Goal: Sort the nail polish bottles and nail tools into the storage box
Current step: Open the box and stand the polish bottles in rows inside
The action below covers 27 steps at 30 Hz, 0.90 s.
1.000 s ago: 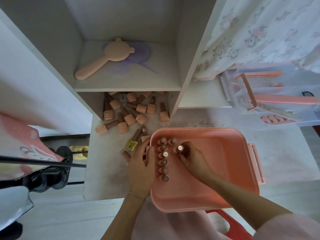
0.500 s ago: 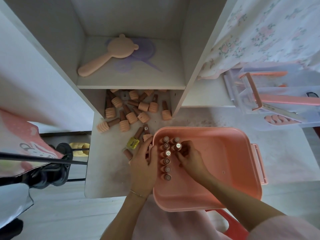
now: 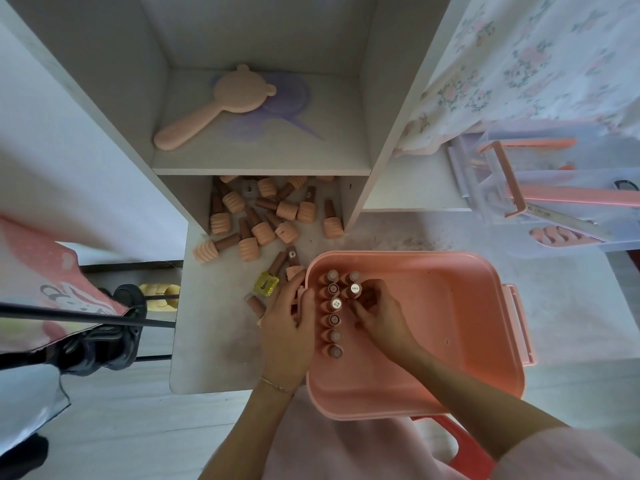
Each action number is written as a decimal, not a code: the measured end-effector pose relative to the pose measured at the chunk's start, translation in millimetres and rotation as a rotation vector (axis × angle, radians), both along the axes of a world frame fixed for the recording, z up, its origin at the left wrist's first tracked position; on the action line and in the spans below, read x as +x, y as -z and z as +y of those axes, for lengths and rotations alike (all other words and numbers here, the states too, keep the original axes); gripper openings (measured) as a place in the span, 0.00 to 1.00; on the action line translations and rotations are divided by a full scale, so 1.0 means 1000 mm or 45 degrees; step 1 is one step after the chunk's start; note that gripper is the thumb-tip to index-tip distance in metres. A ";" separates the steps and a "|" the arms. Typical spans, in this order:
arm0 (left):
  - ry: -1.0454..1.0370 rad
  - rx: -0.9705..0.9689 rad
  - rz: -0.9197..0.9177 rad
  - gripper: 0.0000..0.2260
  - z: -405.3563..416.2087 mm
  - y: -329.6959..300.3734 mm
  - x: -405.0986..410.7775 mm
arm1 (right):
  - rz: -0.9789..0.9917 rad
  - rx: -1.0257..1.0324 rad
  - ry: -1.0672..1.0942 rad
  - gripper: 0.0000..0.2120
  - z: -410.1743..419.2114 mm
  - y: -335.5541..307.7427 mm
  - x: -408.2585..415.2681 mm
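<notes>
Home bedroom: floral curtain (image 3: pixel 540 64), shelf (image 3: pixel 263 164)

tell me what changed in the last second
Little. The right hand stays in the box, fingers working at the second row of bottles, now curled lower over them. The left hand still holds the box's left rim. The loose bottles on the table haven't moved.

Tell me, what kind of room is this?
Probably a bedroom or dressing corner at home. A white shelf unit holds a bear-shaped hand mirror, lots of nail polish bottles lie scattered below it, and flowery fabric hangs to the right.
</notes>
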<state>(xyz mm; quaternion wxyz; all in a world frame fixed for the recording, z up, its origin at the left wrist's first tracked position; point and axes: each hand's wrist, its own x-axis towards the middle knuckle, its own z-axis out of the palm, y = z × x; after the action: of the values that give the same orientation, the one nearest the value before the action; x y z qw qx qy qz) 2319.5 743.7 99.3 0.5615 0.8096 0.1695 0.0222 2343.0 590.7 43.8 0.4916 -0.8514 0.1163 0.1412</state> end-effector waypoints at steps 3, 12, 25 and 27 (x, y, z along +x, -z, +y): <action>0.006 0.014 0.000 0.11 0.000 0.001 0.000 | -0.001 0.012 0.003 0.12 0.000 0.002 0.000; -0.003 0.020 -0.028 0.11 0.000 -0.001 0.000 | -0.012 -0.038 -0.028 0.14 -0.008 0.007 -0.001; 0.178 -0.006 0.022 0.10 0.015 -0.002 0.005 | -0.535 -0.098 -0.119 0.04 -0.019 -0.080 0.011; 0.189 -0.042 0.016 0.10 0.024 -0.001 0.007 | -0.552 -0.026 -0.120 0.05 -0.009 -0.095 0.023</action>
<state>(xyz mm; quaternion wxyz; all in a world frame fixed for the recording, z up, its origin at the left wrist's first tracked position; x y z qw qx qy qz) 2326.4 768.1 100.6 0.5737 0.8108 0.1128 -0.0273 2366.0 582.2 138.9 0.4892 -0.8713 -0.0308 -0.0236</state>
